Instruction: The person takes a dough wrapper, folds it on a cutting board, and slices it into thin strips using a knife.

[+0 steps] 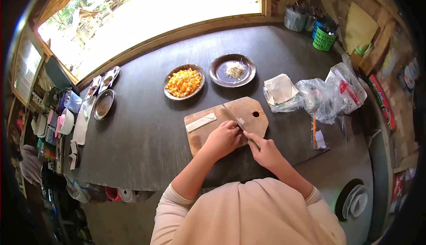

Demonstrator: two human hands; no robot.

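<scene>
On a wooden cutting board (197,140), my right hand (262,149) is closed around the green handle of a knife (233,115), whose blade points up and to the left. My left hand (224,139) is bent, fingers together, beside the blade; what lies under its fingertips is hidden. A small pale piece (240,121) touches the blade's right side. At the board's left lies a flat cream strip (201,122). Behind the board stand a plate of orange diced pieces (183,83) and a dark plate (217,77) with a small heap of thin pale shreds (235,70).
Folded cream wrappers (281,88) and clear plastic bags (317,95) lie right of the board. An empty-looking dark oval dish (104,104) stands at the left, near small dishes (108,78). A green basket (324,40) holds utensils at the back right.
</scene>
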